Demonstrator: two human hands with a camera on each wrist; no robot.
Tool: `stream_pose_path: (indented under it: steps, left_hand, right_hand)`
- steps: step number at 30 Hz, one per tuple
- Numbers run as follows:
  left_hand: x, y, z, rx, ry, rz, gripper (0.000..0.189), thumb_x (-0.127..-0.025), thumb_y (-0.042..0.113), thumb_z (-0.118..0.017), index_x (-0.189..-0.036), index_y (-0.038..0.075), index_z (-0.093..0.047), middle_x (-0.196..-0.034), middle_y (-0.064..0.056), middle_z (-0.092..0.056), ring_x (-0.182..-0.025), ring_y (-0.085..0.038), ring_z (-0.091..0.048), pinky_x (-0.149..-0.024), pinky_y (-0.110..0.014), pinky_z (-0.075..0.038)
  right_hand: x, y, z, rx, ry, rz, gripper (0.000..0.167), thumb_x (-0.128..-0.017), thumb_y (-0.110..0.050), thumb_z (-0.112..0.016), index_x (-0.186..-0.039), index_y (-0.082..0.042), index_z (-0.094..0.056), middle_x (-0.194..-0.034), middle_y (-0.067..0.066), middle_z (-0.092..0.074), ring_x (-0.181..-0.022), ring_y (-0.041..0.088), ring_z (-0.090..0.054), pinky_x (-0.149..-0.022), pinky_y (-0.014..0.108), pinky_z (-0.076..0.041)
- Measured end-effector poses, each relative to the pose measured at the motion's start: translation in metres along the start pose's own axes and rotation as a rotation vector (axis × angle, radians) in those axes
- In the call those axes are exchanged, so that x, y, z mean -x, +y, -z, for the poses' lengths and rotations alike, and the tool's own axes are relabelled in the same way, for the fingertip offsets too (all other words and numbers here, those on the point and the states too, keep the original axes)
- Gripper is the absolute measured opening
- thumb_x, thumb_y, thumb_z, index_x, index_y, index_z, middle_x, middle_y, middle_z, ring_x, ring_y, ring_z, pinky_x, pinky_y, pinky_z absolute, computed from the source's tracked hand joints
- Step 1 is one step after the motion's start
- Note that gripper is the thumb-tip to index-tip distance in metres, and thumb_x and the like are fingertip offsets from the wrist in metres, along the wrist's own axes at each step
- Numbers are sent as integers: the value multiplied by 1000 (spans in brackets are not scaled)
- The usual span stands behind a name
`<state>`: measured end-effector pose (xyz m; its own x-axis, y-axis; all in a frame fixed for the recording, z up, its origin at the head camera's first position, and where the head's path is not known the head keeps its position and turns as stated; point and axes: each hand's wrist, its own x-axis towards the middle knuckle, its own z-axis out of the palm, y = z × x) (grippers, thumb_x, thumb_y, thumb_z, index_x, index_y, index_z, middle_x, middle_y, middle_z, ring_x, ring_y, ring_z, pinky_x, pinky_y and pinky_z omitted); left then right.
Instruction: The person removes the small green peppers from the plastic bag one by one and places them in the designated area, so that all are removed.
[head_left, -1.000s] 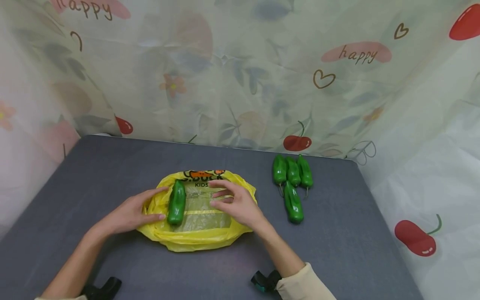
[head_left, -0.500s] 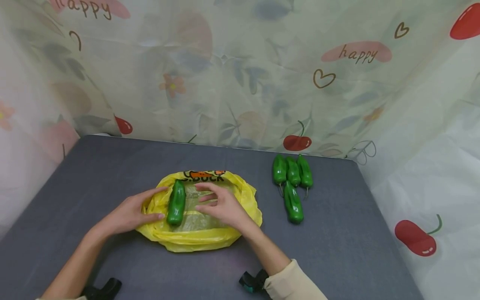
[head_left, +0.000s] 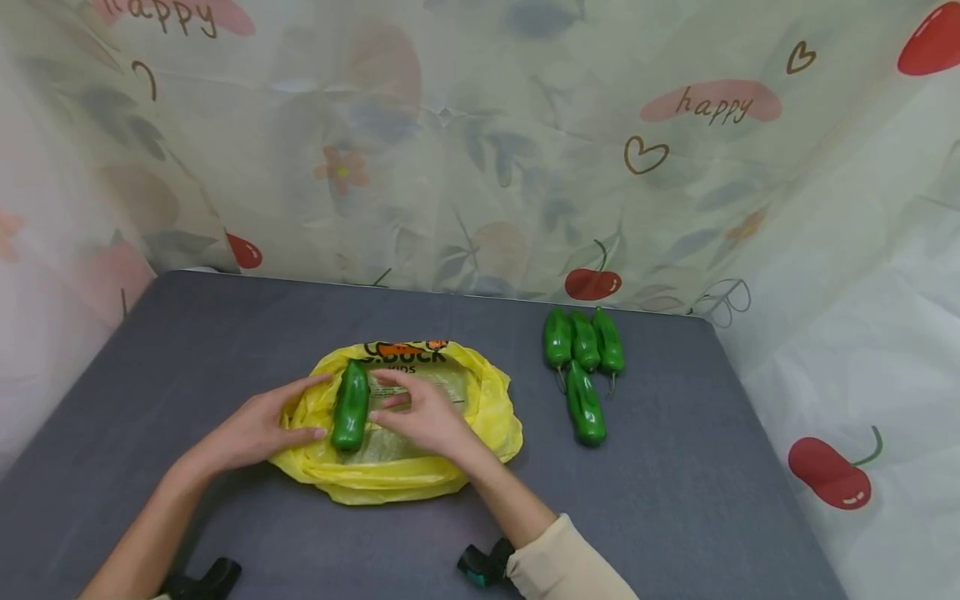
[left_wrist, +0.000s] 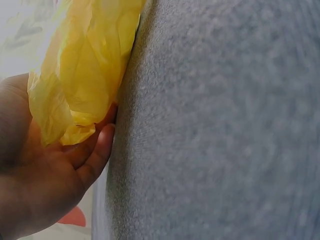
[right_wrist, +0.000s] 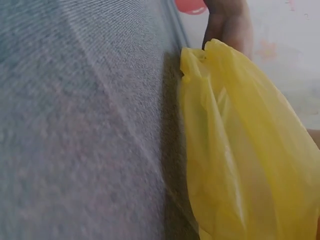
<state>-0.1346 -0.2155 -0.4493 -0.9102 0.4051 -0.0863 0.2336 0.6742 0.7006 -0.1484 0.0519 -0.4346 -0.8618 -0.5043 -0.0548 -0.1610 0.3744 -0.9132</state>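
A yellow plastic bag (head_left: 397, 483) lies on the table with its mouth spread upward. Inside its left part is a green pepper (head_left: 351, 407), upright across the view. At the bag's left end, my left hand (head_left: 258, 425) holds the rim; the left wrist view has its fingers (left_wrist: 100, 152) curved around the yellow plastic (left_wrist: 90, 55). Over the bag's middle, my right hand (head_left: 423, 412) reaches in from the right, thumb and fingers apart, fingertips just right of the pepper. The right wrist view is mostly filled by the bag's side (right_wrist: 240, 150), hiding that hand's fingers.
Several more green peppers (head_left: 585, 342) lie in a group on the grey table (head_left: 675, 467), right of the bag. One pepper (head_left: 585, 404) sits nearer than the others. A printed cloth (head_left: 480, 167) hangs along the table's back edge and sides.
My right hand has moved left across the bag's mouth, from its right side to beside the pepper inside. My left hand stays at the bag's left end.
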Motion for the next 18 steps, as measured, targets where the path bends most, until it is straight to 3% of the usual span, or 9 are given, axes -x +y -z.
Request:
stream_pose_path:
  steps: [9, 18]
  left_hand:
    - [1, -3, 2, -15, 3, 5, 78, -87, 43, -76, -150, 10, -43, -145, -27, -47, -130, -46, -45, -99, -66, -37]
    - [2, -4, 2, -12, 4, 20, 79, -86, 42, -77, -150, 11, -43, -144, -28, -47, -129, -45, -46, -98, -64, -39]
  right_hand:
    - [-7, -2, -11, 87, -8, -101, 63, -91, -29, -75, -148, -28, -49, -136, 1, -61, -112, 15, -64, -76, 25, -53]
    - [-19, 1, -22, 120, -25, -119, 66, -89, -28, -76, -149, -27, -48, -135, 3, -61, -106, 10, -64, -74, 22, -52]
